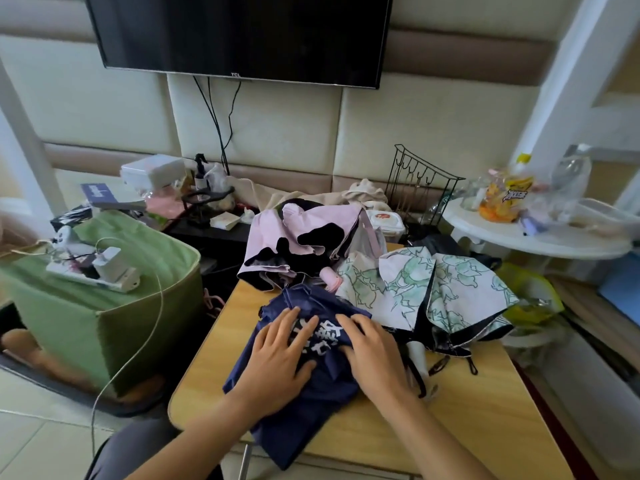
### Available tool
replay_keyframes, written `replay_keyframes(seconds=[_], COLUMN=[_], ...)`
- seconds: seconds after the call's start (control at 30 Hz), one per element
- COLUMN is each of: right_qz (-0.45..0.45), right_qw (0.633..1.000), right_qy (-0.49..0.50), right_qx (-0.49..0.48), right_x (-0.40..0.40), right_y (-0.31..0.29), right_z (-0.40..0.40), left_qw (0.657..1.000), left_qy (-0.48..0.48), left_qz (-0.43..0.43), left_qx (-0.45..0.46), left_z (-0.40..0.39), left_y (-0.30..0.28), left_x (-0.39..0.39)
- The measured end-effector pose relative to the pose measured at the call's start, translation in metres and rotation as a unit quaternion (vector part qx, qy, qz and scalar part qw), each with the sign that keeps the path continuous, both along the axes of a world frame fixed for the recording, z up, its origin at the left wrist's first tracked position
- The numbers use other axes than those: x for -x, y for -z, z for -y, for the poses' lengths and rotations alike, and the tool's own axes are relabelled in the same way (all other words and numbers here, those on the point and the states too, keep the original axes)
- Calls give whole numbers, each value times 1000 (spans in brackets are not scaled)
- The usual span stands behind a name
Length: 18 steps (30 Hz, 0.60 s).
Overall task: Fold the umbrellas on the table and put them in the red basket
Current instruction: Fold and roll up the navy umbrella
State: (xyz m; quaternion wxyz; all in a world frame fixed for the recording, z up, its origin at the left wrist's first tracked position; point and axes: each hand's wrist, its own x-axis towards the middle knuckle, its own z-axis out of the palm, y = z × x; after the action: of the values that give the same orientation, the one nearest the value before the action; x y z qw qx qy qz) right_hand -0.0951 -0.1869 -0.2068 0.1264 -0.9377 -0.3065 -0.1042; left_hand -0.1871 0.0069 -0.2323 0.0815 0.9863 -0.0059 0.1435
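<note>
Right now the fingers of the left hand lie spread and nearly straight on the navy umbrella, pressing its cloth flat and gripping nothing. The right hand rests beside it with fingers a little bent, fingertips pushing down on the white lettering; it too pinches nothing that can be seen. Both hands sit close together on the bundle, which lies near the front left part of the wooden table, with one loose flap hanging over the front edge.

The step in hand looks like smoothing and gathering the canopy before it is rolled. To do it well, I would judge that the panels should be flattened one over another in a single direction, with one palm kept pressing so the slippery cloth does not spring open, and the hanging flap drawn back onto the table first.

Farther out, a pink and black umbrella is heaped at the back edge, and a white umbrella with green print sprawls toward the right edge, its handle pointing forward. Neither is folded yet. No red basket shows in this view.
</note>
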Motion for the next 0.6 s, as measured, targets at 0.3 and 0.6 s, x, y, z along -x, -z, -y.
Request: replay_keyframes(seconds=[0.3,0.6], right_qz=[-3,20], right_qw=[998,999], right_qy=[-28,-46], right_qx=[-47,19], right_x=[-36,-46], right_y=[5,-1], right_z=[4,-4], left_qw=[998,1000], left_qy=[-46,-18], left_qz=[-25,7], left_qx=[-22,7], left_z=[2,-12], left_y=[-6,4], left_x=[-46,-43])
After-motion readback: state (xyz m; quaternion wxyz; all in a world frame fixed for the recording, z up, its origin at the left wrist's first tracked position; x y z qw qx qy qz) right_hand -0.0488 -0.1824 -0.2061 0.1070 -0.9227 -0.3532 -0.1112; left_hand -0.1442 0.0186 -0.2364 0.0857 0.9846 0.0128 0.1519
